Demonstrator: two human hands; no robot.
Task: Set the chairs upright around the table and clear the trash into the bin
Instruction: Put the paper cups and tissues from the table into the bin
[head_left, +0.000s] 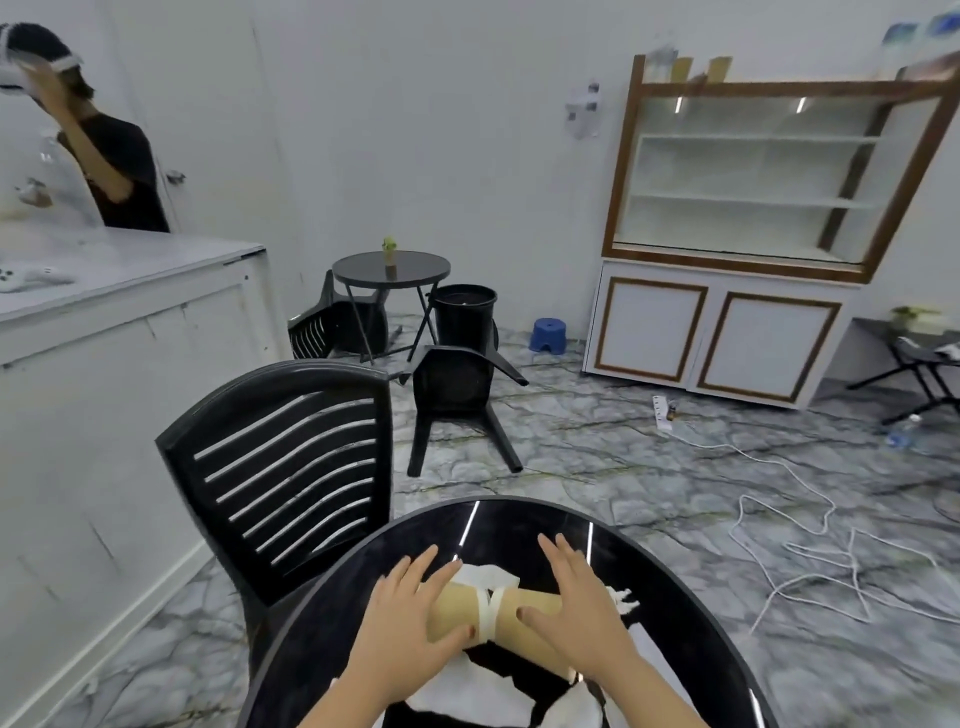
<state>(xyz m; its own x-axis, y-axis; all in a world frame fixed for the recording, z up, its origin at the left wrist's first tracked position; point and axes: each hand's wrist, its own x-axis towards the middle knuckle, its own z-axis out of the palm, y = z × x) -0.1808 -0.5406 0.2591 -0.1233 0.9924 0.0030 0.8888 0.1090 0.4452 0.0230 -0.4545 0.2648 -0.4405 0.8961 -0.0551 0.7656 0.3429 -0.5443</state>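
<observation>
On the round black glass table (691, 608) in front of me lies a tan cardboard tube (511, 616) wrapped with white paper strips, among torn white paper scraps (467, 696). My left hand (410, 623) wraps around the tube's left end. The tube's right end is under my right hand (576, 608). One black slatted chair (291, 478) stands upright at the table's left. Farther off, a black chair (457, 400) lies tipped on the floor, and another tipped chair (332, 322) lies by a small round table (392, 266). A black bin (464, 314) stands beside that table.
A white counter (119, 322) runs along the left, with a person (114, 171) standing behind it. A white display cabinet (743, 234) fills the right wall. A blue stool (548, 335), a power strip (661, 410) and loose white cable (810, 551) lie on the marble floor.
</observation>
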